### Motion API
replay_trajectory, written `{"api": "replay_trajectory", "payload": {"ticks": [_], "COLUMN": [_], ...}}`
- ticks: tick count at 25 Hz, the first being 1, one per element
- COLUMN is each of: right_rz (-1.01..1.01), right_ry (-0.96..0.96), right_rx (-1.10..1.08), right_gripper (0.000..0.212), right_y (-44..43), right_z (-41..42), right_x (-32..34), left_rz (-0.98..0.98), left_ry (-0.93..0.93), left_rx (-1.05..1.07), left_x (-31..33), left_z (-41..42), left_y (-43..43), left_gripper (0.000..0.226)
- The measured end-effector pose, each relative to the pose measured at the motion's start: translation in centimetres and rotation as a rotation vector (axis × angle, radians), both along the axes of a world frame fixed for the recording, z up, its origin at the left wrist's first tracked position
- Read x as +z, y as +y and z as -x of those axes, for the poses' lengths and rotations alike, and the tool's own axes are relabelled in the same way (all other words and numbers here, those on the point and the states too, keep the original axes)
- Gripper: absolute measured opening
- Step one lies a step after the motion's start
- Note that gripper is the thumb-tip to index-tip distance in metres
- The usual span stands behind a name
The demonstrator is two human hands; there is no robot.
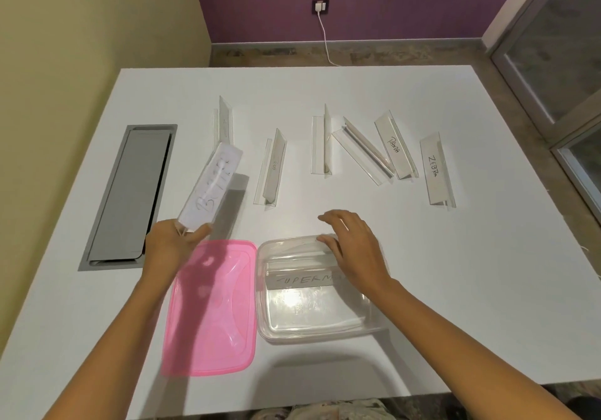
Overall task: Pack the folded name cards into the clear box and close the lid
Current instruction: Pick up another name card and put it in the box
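Note:
A clear box [312,328] sits open near the table's front edge, with a name card reading SUPERMAN [300,280] lying inside. Its pink lid [211,309] lies flat just left of the box. My left hand [172,244] grips the lower end of a handwritten name card [211,185], held tilted above the table. My right hand [354,244] hovers over the box's far right rim with fingers spread, holding nothing. Several more name cards stand in a row farther back, among them one marked PANDA [395,146] and one marked ZEBRA [434,167].
A grey cable hatch [130,192] is set into the white table [455,273] at the left. Beyond the table's far edge a white cable runs up to a wall socket [320,6]. A glass door frame stands at the right.

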State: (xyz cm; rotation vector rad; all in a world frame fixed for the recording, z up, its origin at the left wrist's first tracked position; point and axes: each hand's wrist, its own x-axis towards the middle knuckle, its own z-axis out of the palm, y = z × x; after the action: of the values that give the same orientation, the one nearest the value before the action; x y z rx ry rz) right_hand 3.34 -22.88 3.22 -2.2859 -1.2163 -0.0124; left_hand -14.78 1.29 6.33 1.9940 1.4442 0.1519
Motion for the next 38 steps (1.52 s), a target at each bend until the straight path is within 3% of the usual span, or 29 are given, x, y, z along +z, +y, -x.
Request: {"api": "replay_trajectory", "payload": {"ticks": [3,5,8,11,14,18,21,27,30,34,36,38], "right_rz": [-0.086,-0.069,0.151,0.351,0.331,0.451,0.569,0.606,0.575,0.528,0.411,0.177], "right_ry": [0.031,-0.048,-0.233,-0.302,-0.149,0.189,0.296,0.222,0.211,0.233,0.233,0.137], "right_rx": [0.093,0.172,0.308,0.410,0.409,0.318,0.279,0.254,0.215,0.200,0.171,0.094], "right_gripper": [0.054,0.075,0.097,0.079,0.061,0.065,0.066,0.058,0.047,0.048,0.041,0.022], "right_y": [1.8,2.8,3.2,2.3,0.3,-2.5,-3.1,-1.6,-1.4,-2.0,-2.3,-2.5], "right_z": [-0.4,-1.3,-3.1,-4.0,-3.5,-2.4,-1.6,-0.3,0.1,0.6,0.9,0.7], "right_x": [1.9,3.3,4.8,5.2,4.7,2.7,0.7,-2.9,-3.5,-3.2,-2.4,-1.2], "left_rz": [-0.132,-0.187,-0.217,-0.256,-0.262,0.081,0.225,0.244,0.217,0.198,0.184,0.123], "left_ry": [-0.143,-0.175,-0.203,-0.199,-0.153,-0.179,-0.313,-0.272,-0.280,-0.280,-0.289,-0.305], "left_rx": [-0.228,-0.397,-0.556,-0.645,-0.754,-0.543,-0.321,-0.153,-0.134,-0.127,-0.127,-0.128], "left_x": [1.5,1.4,1.0,0.6,0.2,-0.4,-1.8,-3.2,-3.7,-4.1,-4.1,-4.0], "left_z": [-0.3,-0.4,-0.7,-0.8,-0.5,-0.2,0.2,-1.1,-1.2,-1.1,-1.1,-1.5], "left_y": [-4.1,-6.6,-8.6,-8.6,-8.2,-8.2,-9.2,-10.8,-10.5,-10.4,-10.3,-9.8], "left_gripper": [0.017,0.043,0.050,0.053,0.063,0.080,0.043,0.035,0.036,0.036,0.034,0.030]}}
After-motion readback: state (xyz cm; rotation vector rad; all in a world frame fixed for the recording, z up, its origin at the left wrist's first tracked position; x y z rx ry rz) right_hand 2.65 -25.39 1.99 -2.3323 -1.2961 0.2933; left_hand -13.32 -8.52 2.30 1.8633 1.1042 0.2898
